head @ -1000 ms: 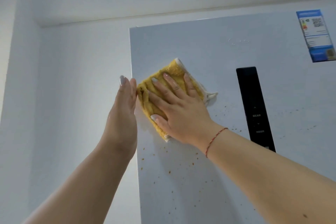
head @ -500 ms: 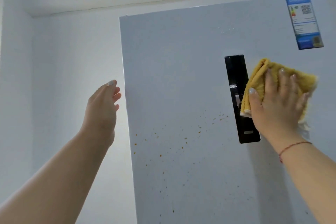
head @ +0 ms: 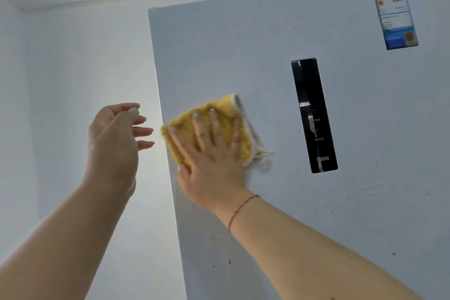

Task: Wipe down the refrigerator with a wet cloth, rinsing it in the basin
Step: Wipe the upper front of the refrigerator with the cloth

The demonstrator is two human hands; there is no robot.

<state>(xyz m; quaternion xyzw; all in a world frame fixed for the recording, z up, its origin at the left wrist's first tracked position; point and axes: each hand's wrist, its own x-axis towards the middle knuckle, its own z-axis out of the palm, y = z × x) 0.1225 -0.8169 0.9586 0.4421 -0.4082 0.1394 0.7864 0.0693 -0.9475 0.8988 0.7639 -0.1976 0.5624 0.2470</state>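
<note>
Off the left edge of the refrigerator door, in front of the white wall [head: 73, 80], the left hand [head: 113, 143] is raised in the air with its fingers loosely curled and a little apart, holding nothing; its fingertips point toward the door edge but do not reach it. Just beside them, at the left edge of the refrigerator [head: 243, 51] door, the yellow cloth [head: 219, 117] lies flat against the door face, its left corner at the very edge. The right hand [head: 214, 161] presses on it with straight, spread fingers; the cloth shows beyond the fingertips at the top and between the fingers, and its white hem sticks out to the right of the little finger. A red string bracelet [head: 239, 209] circles the right wrist. Small brown specks [head: 229, 262] dot the door below the wrist. Further right on the door is the black control panel [head: 314, 114], well apart from the cloth, and near the top right corner a blue energy label [head: 394, 12].
</note>
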